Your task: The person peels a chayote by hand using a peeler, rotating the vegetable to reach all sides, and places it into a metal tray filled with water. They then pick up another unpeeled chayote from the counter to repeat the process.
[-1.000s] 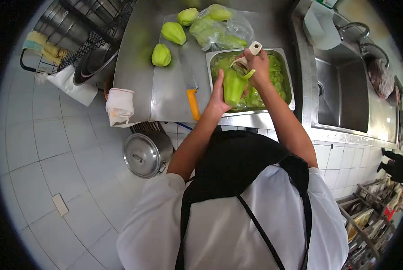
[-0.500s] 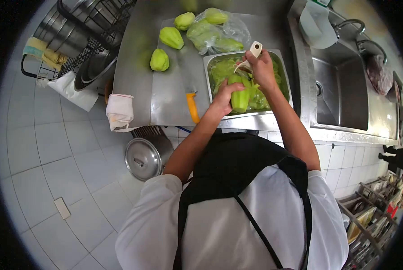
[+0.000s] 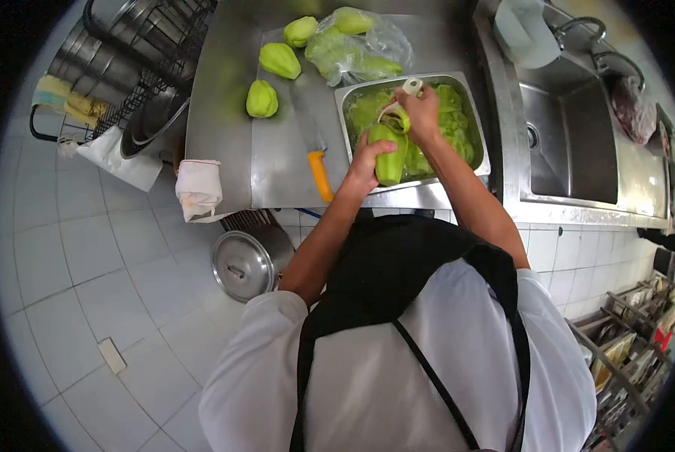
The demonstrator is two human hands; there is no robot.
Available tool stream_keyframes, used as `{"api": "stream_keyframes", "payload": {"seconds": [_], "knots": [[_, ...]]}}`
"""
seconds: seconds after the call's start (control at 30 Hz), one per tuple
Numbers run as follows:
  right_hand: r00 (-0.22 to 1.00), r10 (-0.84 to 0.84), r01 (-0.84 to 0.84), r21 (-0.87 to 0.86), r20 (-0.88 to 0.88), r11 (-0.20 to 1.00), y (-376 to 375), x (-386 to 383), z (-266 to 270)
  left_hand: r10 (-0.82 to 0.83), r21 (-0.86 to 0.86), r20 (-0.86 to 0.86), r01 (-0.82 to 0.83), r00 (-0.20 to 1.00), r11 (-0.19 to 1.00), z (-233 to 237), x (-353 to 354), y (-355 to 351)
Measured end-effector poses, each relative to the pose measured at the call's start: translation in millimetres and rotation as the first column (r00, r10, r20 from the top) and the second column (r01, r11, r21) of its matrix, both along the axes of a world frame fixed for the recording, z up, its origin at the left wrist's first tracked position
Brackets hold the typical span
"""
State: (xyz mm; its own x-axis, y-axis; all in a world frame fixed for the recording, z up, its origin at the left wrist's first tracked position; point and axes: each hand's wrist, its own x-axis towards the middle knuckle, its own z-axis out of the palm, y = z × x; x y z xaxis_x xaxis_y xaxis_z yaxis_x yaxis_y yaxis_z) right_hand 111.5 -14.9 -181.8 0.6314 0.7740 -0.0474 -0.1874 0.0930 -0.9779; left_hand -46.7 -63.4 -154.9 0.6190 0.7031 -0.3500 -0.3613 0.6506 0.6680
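Note:
My left hand (image 3: 366, 160) is closed around a pale green chayote (image 3: 388, 162), held over the near part of a steel tray (image 3: 479, 154). In my right hand (image 3: 422, 113) is a peeler (image 3: 412, 87) with a whitish handle. Its head meets the upper end of the chayote, where a strip of green peel curls up. Green peelings (image 3: 444, 113) lie in the tray under both hands. To the left, a knife with an orange handle (image 3: 320, 176) rests on the steel counter.
Several whole chayotes (image 3: 280, 60) lie on the counter at the back left, beside a clear plastic bag (image 3: 360, 49) with more inside. A sink (image 3: 563, 143) is on the right. A white cloth (image 3: 199, 186) hangs at the left corner. A lidded pot (image 3: 243, 264) stands on the floor.
The chayote and both hands have shifted slightly left in view. The peeler has moved to the chayote's far end, and a curled strip of peel now shows at its head.

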Motion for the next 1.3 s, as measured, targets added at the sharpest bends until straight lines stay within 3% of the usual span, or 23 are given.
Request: {"api": "stream_keyframes", "payload": {"seconds": [0.03,0.07,0.17,0.23,0.27,0.37,0.4,0.5,0.53,0.63,0.77,0.9,1.13,1.23,1.3], "knots": [[0.982,-0.07,0.067,0.026,0.178,0.997,8,3,-4,-0.009,0.048,-0.024,0.011,1.0,0.999,4,0,-2],[0.978,-0.062,0.062,0.004,0.2,0.998,6,14,-8,-0.022,0.091,-0.053,0.027,0.998,0.995,7,-1,-4],[0.981,-0.02,0.027,-0.035,0.191,0.999,-8,35,-11,0.023,0.072,0.06,-0.027,0.998,0.997,30,8,-7],[0.995,0.018,-0.017,-0.006,0.098,1.0,-15,38,-18,-0.018,0.069,0.019,0.017,1.0,0.997,26,5,3],[0.988,-0.034,0.03,0.024,0.152,0.999,-10,38,-22,-0.012,0.065,0.017,0.011,1.0,0.998,26,4,9],[0.738,0.098,-0.058,-0.082,0.667,0.995,-21,31,7,-0.066,0.065,0.036,0.064,0.997,0.996,19,-5,14],[0.691,0.279,-0.127,-0.268,0.667,0.955,-22,35,9,-0.089,0.057,0.059,0.085,0.994,0.995,18,-7,13],[0.792,0.039,0.073,-0.158,0.609,0.985,-21,34,17,-0.096,0.066,0.106,0.089,0.99,0.994,17,-2,22],[0.782,0.038,0.037,-0.108,0.622,0.993,-18,40,15,-0.082,0.059,0.114,0.076,0.99,0.995,16,-4,20],[0.963,0.072,-0.094,0.073,0.258,0.993,-24,38,56,-0.042,0.036,0.099,0.038,0.994,0.999,20,-7,21],[0.978,0.204,-0.196,0.154,-0.039,0.968,-41,14,116,-0.018,-0.021,0.11,0.021,0.994,1.0,23,-3,20],[0.96,0.251,-0.225,0.191,-0.122,0.955,-46,-1,112,-0.029,-0.012,0.133,0.031,0.991,0.999,32,7,17],[0.966,0.253,-0.237,0.227,-0.045,0.944,-40,3,98,-0.056,0.006,0.1,0.056,0.993,0.998,36,15,15],[0.984,0.158,-0.166,0.11,0.083,0.98,-34,6,96,-0.077,0.06,0.013,0.076,0.997,0.995,27,11,12],[0.982,0.186,-0.181,0.12,-0.032,0.976,-25,7,85,-0.05,0.014,0.021,0.05,0.999,0.999,18,7,9]]}}
